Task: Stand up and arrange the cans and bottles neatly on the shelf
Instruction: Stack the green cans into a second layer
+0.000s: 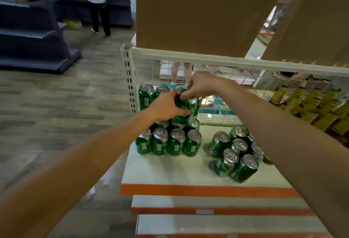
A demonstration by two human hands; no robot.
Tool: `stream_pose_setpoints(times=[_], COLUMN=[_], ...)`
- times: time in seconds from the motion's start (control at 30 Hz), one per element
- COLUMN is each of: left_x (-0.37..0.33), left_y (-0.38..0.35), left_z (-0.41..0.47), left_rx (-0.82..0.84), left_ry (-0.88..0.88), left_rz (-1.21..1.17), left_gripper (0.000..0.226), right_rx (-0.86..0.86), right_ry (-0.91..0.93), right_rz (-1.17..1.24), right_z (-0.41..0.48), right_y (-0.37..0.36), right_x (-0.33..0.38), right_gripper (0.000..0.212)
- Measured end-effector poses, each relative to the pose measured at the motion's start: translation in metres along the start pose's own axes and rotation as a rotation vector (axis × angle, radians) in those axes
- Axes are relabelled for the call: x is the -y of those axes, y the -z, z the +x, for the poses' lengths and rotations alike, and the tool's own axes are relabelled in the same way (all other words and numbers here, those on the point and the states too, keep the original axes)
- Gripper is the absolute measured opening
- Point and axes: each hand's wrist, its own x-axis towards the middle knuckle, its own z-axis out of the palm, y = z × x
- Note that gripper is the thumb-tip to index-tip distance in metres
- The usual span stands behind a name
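Green cans with silver tops stand on the white shelf (170, 173). A front row of several cans (168, 142) stands upright at the left, with more stacked behind it. My left hand (166, 108) grips a green can (187, 107) from the side, tilted, above the stack. My right hand (200, 84) pinches the same can at its top. A loose cluster of several cans (236, 152) leans at the shelf's right. Bottles with yellow labels (309, 103) stand at the far right.
A large cardboard box (198, 11) sits on the rail above the shelf. A wire mesh back panel (217, 79) closes the shelf's rear. Orange-edged lower shelves (207, 190) jut out below. Dark shelving (32, 30) and a standing person (96, 1) are across the aisle.
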Motion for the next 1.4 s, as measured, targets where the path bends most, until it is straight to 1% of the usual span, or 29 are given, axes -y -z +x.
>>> stream_pose_setpoints(times=[0.03,0.07,0.13,0.2,0.27,0.4,0.57,0.67,0.8,0.87,1.0,1.07,1.1,1.13,1.17,1.2,1.23,1.27,1.3,1.33,1.4], left_x=[0.011,0.023,0.046,0.066,0.083,0.104,0.110,0.115,0.117,0.118,0.120,0.119,0.116,0.112,0.108,0.104,0.098,0.092,0.084,0.074,0.052], left_y=[0.006,0.011,0.021,0.030,0.036,0.039,0.035,0.032,0.028,0.026,0.021,0.020,0.020,0.020,0.019,0.018,0.016,0.013,0.010,0.004,-0.013], left_z=[-0.008,-0.014,-0.025,-0.032,-0.037,-0.036,-0.024,-0.019,-0.020,-0.021,-0.022,-0.023,-0.025,-0.027,-0.028,-0.029,-0.030,-0.030,-0.028,-0.026,-0.019], left_rx=[-0.040,-0.078,-0.117,-0.112,-0.110,-0.156,-0.192,-0.198,-0.214,-0.237,-0.274,-0.273,-0.276,-0.293,-0.347,-0.433,-0.535,-0.627,-0.684,-0.694,-0.610], left_ry=[0.011,0.034,0.094,0.160,0.200,0.256,0.295,0.314,0.312,0.328,0.357,0.360,0.363,0.354,0.321,0.258,0.179,0.077,-0.029,-0.126,-0.262], left_rz=[0.019,0.027,0.004,-0.041,-0.047,-0.068,-0.052,-0.033,-0.029,-0.029,-0.025,-0.058,-0.084,-0.090,-0.045,0.057,0.176,0.261,0.298,0.302,0.290], left_gripper=[0.054,0.050,0.040,0.032,0.029,0.033,0.031,0.034,0.029,0.032,0.042,0.046,0.052,0.061,0.072,0.077,0.076,0.069,0.061,0.053,0.044], right_rx=[-0.031,-0.055,-0.096,-0.123,-0.101,-0.037,0.040,0.060,0.058,0.054,0.052,0.052,0.048,0.042,0.036,0.033,0.033,0.036,0.044,0.053,0.088], right_ry=[0.029,0.064,0.122,0.144,0.154,0.126,0.073,0.054,0.035,0.033,0.029,0.025,0.018,0.007,-0.008,-0.030,-0.060,-0.092,-0.131,-0.170,-0.244], right_rz=[-0.013,-0.021,0.016,0.078,0.080,0.057,0.074,0.096,0.110,0.116,0.108,0.099,0.089,0.078,0.073,0.074,0.077,0.069,0.043,0.002,-0.075], right_z=[0.006,0.008,0.008,0.010,0.008,0.011,0.011,0.011,0.014,0.016,0.016,0.016,0.016,0.015,0.012,0.008,0.004,-0.001,-0.006,-0.012,-0.024], right_y=[-0.008,-0.013,-0.021,-0.028,-0.037,-0.061,-0.079,-0.083,-0.085,-0.086,-0.089,-0.089,-0.089,-0.088,-0.086,-0.084,-0.082,-0.081,-0.081,-0.083,-0.087], right_x=[0.012,0.024,0.044,0.053,0.057,0.049,0.038,0.028,0.015,0.011,0.005,0.001,-0.002,-0.007,-0.013,-0.021,-0.031,-0.042,-0.054,-0.066,-0.091], right_gripper=[0.077,0.072,0.051,0.045,0.043,0.039,0.041,0.040,0.039,0.038,0.030,0.034,0.036,0.037,0.037,0.038,0.039,0.040,0.041,0.042,0.048])
